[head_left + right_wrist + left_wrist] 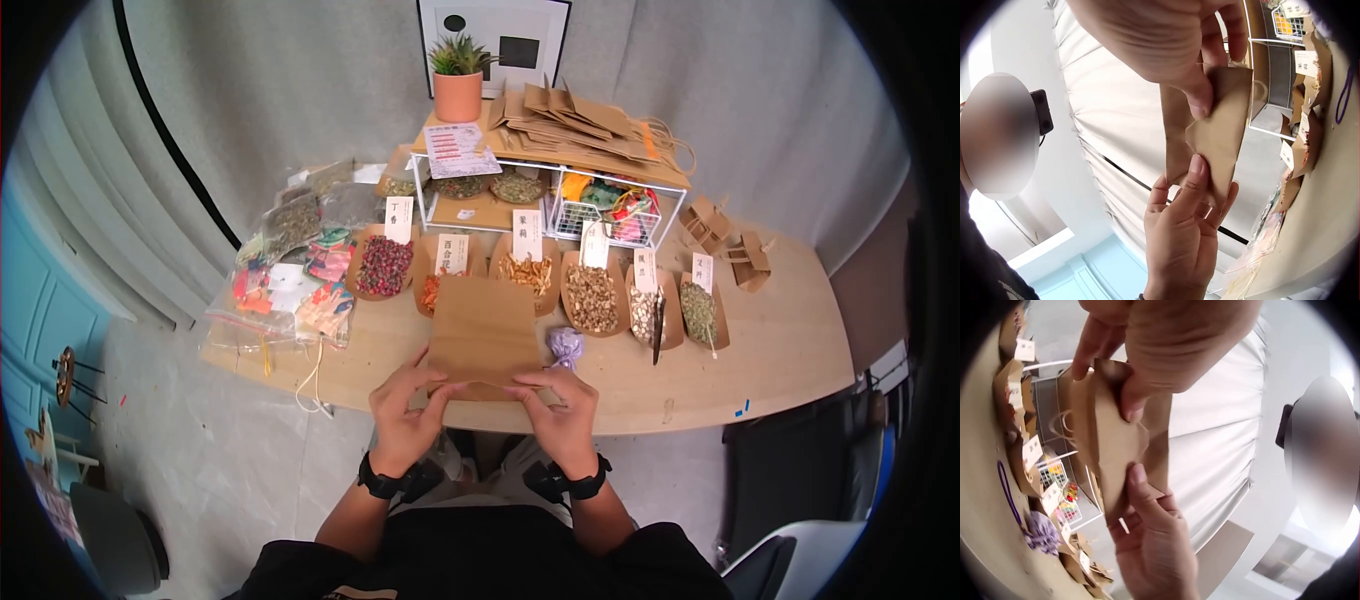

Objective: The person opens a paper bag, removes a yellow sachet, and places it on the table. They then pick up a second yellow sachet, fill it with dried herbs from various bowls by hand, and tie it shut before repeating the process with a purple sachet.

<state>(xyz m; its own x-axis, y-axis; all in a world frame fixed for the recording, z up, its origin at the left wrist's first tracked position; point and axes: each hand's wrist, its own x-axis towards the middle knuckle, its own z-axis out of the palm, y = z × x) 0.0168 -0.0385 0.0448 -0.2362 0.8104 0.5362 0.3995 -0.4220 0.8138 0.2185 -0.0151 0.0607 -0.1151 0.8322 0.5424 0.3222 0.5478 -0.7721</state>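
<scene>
A brown kraft paper bag [485,325] is held up over the table's near edge by both hands. My left hand [408,415] pinches one corner of its near end, thumb on the folded flap and fingers behind. At the opposite corner my right hand [562,420] pinches it the same way. In the left wrist view the folded end of the paper bag [1110,434] shows creased flaps, with both thumbs pressing on them. Just beyond the right hand, a purple drawstring sachet [566,345] lies on the table.
Paper trays of dried flowers and herbs, such as the rosebud tray [384,266], stand in a row with labels. Behind them a white-framed shelf [600,165] carries flat paper bags [575,125] and a potted plant [457,95]. Plastic packets [300,290] lie left; dark tweezers [658,325] lie right.
</scene>
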